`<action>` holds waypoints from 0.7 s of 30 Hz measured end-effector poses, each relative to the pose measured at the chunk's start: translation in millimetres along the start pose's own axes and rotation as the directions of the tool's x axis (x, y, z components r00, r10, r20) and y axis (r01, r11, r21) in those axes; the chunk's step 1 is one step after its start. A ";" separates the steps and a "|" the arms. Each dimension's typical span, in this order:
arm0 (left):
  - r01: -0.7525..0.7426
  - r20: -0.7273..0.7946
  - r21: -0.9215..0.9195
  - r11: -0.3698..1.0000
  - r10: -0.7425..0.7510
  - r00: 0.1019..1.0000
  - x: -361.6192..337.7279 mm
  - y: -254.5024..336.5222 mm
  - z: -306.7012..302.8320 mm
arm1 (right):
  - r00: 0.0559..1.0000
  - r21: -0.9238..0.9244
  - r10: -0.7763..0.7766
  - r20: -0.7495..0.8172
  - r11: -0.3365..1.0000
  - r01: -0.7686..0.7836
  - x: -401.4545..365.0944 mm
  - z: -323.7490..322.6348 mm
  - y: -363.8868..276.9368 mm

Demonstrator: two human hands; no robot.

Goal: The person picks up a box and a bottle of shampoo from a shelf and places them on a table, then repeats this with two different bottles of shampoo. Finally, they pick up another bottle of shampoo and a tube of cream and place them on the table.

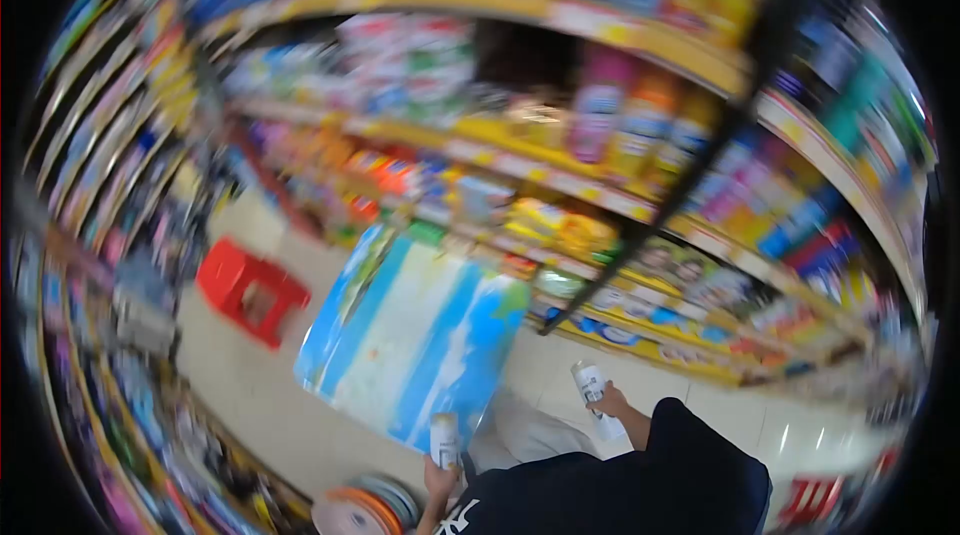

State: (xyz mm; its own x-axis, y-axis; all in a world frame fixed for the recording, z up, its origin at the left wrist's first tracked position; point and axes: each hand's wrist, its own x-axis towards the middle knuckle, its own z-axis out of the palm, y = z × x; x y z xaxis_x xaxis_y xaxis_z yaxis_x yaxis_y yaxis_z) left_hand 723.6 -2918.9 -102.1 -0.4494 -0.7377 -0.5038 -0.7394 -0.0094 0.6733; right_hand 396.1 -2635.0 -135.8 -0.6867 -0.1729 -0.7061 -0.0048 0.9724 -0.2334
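Note:
My left hand is wrapped round a white spray can held upright near the front edge of a large blue-and-white carton. To the right, my right hand grips a second white can, which tilts a little and has dark print on its side. Motion blur hides the labels. Both cans are held at waist height, the right one over the tiled floor and apart from the carton.
Shelves packed with colourful bottles and packets curve across the front and right. A red plastic stool stands left of the carton. Round stacked items sit at the bottom. A dark post crosses the right shelves. More shelving lines the left.

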 end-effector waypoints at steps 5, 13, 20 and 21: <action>-0.288 0.278 0.274 0.918 0.211 0.937 42.8 46.3 13.1 | 0.890 0.552 0.429 -0.156 0.785 -0.282 -152.3 30.7 83.9; -0.662 0.659 0.033 0.749 0.481 0.577 -32.3 229.3 239.1 | 0.432 0.972 0.896 -0.101 0.182 -0.150 -237.2 84.6 261.2; -0.588 0.905 -0.290 0.755 0.416 0.088 -244.8 287.7 505.2 | 0.149 0.990 0.988 0.050 -0.069 0.125 -309.5 89.0 419.0; -0.576 0.921 -0.324 0.750 0.390 -0.011 -278.0 295.3 530.5 | 0.143 0.968 0.987 0.067 -0.099 0.231 -323.9 75.2 438.2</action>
State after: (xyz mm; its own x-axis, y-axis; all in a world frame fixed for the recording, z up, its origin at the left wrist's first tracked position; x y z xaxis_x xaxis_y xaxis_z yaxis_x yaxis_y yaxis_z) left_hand 364.2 -2358.5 -50.3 -0.7451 0.6258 -0.2307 -0.1331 0.1994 0.9708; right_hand 671.0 -2164.7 -59.6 -0.0546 0.9250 -0.3761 0.5453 -0.2879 -0.7872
